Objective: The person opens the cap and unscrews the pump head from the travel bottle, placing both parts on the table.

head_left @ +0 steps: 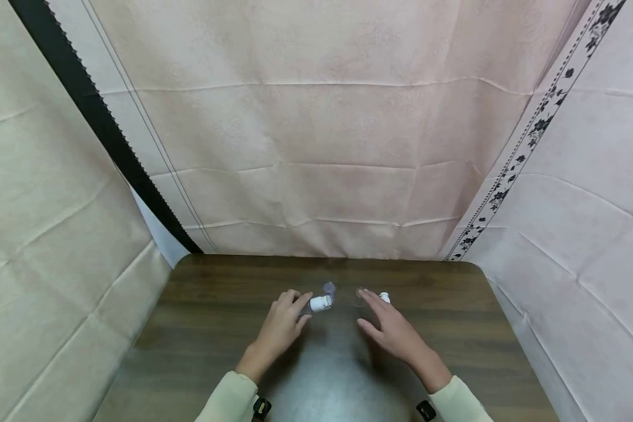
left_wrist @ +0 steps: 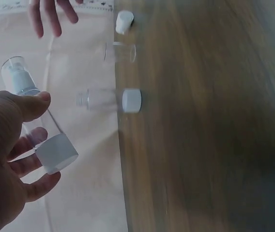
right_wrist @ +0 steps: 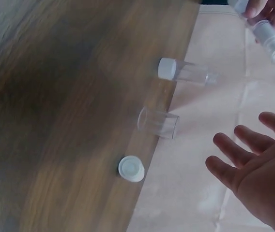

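My left hand (head_left: pixel 281 326) grips a small clear pump bottle (left_wrist: pixel 56 153) between thumb and fingers, holding it tilted above the table. This bottle has a white base, a white pump top and a clear cap over the pump. Beyond it stands a second clear bottle (right_wrist: pixel 191 73), upright on its white base, with its narrow neck uncovered. A clear cylindrical cap (right_wrist: pixel 158 123) and a white pump top (right_wrist: pixel 131 168) stand to its right. My right hand (head_left: pixel 395 334) hovers beside these loose parts, fingers spread and relaxed, holding nothing.
The brown wooden table (head_left: pixel 216 334) has rounded far corners. Behind it hangs a pale pink cloth (head_left: pixel 316 193), with white cloths on both sides. A black strip (head_left: pixel 111 129) runs down the left cloth and a floral border (head_left: pixel 522 152) down the right.
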Tool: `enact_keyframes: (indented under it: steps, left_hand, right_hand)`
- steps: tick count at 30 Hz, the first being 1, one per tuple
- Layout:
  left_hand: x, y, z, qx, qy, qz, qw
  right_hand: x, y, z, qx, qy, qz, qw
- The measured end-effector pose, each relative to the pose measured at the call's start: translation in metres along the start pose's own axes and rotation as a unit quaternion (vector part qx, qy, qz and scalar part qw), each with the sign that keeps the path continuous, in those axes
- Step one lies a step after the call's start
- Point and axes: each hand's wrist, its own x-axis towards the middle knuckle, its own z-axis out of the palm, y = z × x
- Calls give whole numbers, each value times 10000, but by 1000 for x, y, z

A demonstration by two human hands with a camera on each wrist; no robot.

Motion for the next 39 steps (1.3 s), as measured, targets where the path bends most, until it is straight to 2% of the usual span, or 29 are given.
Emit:
enact_keyframes:
  steps: [5, 11, 17, 23, 28, 34, 39]
  left_hand:
    - [6, 12, 3, 203, -175, 135, 9995]
    - [10, 26, 8, 554, -199, 430, 9973]
    - [14, 37, 13, 892, -218, 645, 9937]
    - [16, 45, 16, 1006, -375, 726, 9916]
    - [17, 49, 19, 1050, -544, 674, 9907]
    - [17, 52, 24, 1033, -495, 714, 9909]
    - [17, 53, 29, 1051, -515, 876, 9892]
  right_hand:
    - [0, -6, 0, 586, -67, 377, 9975]
    - [-2, -13, 5, 1308, 20, 845, 9878]
    - [-1, -17, 12, 1851, 222, 990, 9775]
    - [0, -17, 19, 2001, 385, 867, 9752]
    - [0, -16, 21, 2004, 534, 1039, 9727]
    - [-3, -14, 22, 2223, 671, 1148, 9659]
    - [-5, -9, 23, 2380, 883, 1100, 9610]
